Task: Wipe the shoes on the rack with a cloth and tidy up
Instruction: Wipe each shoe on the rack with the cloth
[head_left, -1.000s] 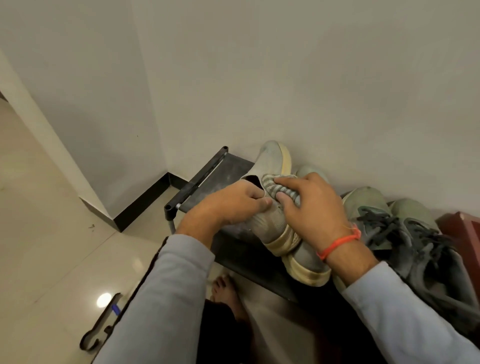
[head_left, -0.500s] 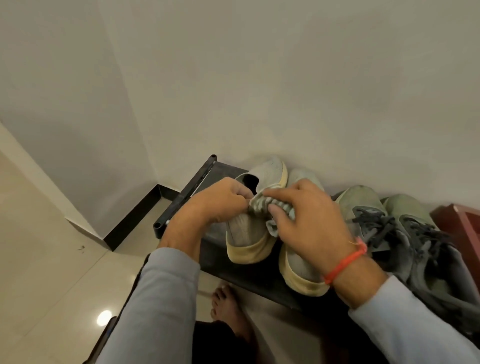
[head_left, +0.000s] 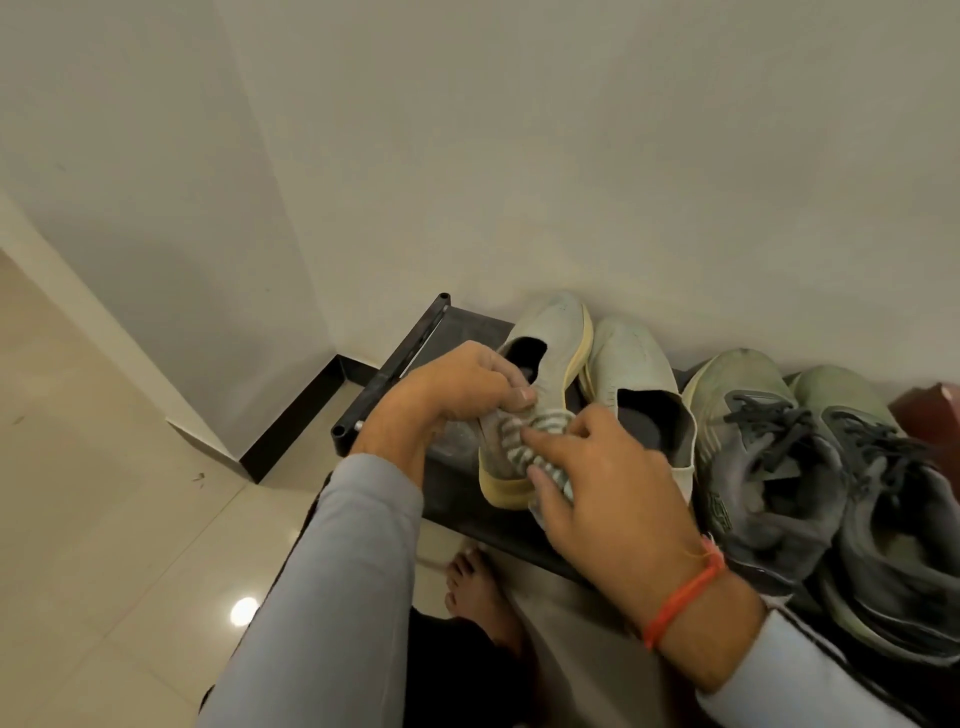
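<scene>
Cloth: the small striped grey and white cloth is bunched up on the heel end of the pale grey slip-on shoe with the yellow sole. It sits right between the two hands and under the tips of the right fingers.
Right hand: the right hand has its fingers bent down over the cloth. The fingertips press on the stripes and the thumb lies along the low edge of the cloth, so the hand pinches the cloth against the shoe.
Left hand: the left hand has its fingers curled tight on the rim of the shoe's opening, next to the cloth. The thumb tip touches the top of the cloth.
Shoe being wiped: it is tilted, heel toward the person and toe up near the wall, on the left part of the dark flat shoe rack.
Other shoes: its twin, a second pale grey slip-on shoe, lies just beside it on the right. Next come two dusty green and dark grey sneakers with black laces, side by side.
Wrist: an orange band goes round the right wrist.
Sleeves: both arms wear light grey sleeves.
Floor: a bare foot stands on the shiny cream floor tiles below the rack.
</scene>
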